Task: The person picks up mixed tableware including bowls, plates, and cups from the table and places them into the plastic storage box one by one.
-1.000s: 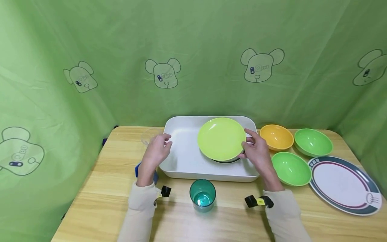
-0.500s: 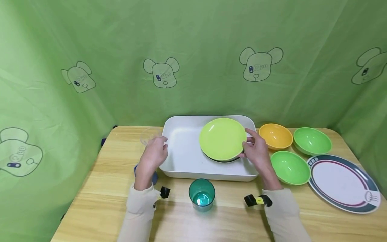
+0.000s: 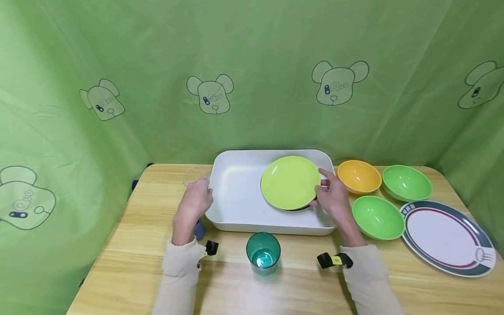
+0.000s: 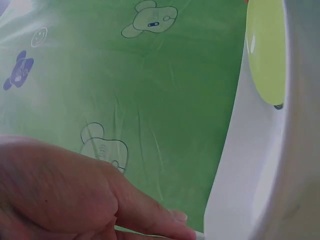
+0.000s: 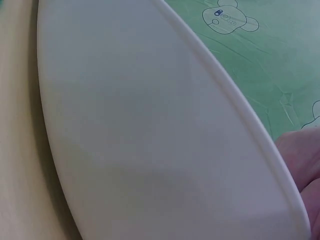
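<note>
Something dark peeks out under the lime plate (image 3: 290, 183); can't make out what. A clear thing (image 3: 192, 174) is half hidden behind the left hand (image 3: 194, 199), which is at the tray (image 3: 236, 201)'s left rim, but honestly can't tell what that grip has. Right hand (image 3: 334, 194) pinches the plate's right edge, in the tray's right half. White tray bottom shows left of it. Teal cup (image 3: 263, 253) sits just off the near edge.

The table (image 3: 130, 245) bears tray (image 3: 240, 192), tumbler (image 3: 263, 256), bowls (image 3: 378, 217), platter (image 3: 442, 238), blue object (image 3: 200, 231) and seemingly glassware (image 3: 192, 173).
</note>
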Motion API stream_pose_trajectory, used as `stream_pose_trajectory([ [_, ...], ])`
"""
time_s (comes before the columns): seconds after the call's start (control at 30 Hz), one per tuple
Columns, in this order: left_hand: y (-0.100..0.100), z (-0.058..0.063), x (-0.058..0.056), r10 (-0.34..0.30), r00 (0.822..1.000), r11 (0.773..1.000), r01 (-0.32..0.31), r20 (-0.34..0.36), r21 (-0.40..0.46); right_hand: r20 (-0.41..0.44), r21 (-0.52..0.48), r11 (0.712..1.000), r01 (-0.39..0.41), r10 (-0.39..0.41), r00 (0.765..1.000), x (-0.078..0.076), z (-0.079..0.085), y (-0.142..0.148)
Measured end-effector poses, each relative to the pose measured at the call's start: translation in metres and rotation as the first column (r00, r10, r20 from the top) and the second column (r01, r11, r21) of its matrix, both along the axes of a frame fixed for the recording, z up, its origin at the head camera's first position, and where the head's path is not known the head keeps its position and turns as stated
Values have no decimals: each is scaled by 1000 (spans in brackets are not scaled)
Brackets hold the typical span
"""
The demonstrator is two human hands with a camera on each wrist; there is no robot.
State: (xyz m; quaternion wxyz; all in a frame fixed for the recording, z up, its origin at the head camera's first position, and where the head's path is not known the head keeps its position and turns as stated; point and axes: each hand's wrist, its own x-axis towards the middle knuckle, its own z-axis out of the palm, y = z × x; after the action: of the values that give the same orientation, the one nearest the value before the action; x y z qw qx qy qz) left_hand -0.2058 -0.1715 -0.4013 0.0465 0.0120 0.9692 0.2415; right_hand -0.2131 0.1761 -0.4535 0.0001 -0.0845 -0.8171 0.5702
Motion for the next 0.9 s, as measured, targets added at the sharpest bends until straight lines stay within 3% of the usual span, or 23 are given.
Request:
stream_pose_trajectory([
  [0.27,-6,-12,-6,-28,999,1000,28,-31,-1,7,18,1000,-8,8,1000,-1,-2,-1],
  [0.5,-9,-17,-11,-8,1000,999,8,2,31,14,37,999,-15,15,1000,-1,-2,-1],
  [0.9,-9,-19,-14,14,999,998,-16,40,60,23,182,982,-44,41,999,-2,-2,-1],
])
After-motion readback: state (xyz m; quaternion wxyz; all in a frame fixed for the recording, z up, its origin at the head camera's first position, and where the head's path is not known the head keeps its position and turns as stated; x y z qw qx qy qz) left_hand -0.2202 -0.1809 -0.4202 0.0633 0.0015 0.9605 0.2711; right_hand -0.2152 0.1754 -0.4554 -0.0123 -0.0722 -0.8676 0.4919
